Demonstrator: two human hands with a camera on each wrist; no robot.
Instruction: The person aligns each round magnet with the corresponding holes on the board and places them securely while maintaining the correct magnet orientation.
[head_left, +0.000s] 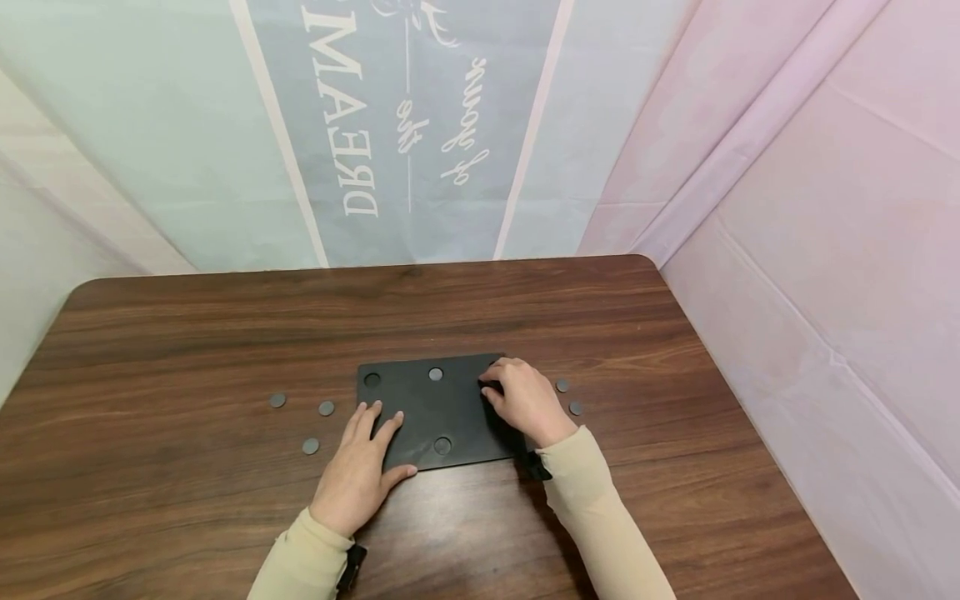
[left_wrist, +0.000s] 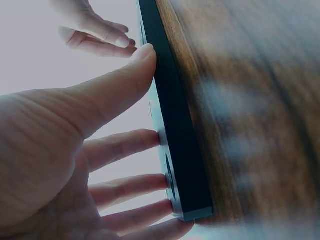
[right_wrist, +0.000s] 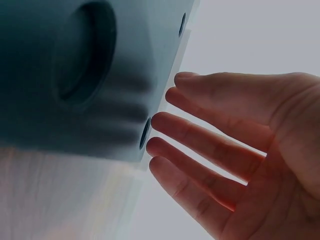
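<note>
A black rectangular board with round recesses lies on the table. A grey disc sits in its top middle recess; the top left recess and bottom middle recess look unfilled. My left hand rests on the board's left side, fingers spread, thumb against the near edge. Over the far right corner is my right hand, its fingertips close to a recess there. No disc shows between its thumb and fingers. Whether that recess is filled I cannot tell.
Left of the board lie three loose grey discs, one of them the farthest-left disc. Two more, including a small disc, lie right of my right hand. Behind the brown wooden table hangs a printed cloth.
</note>
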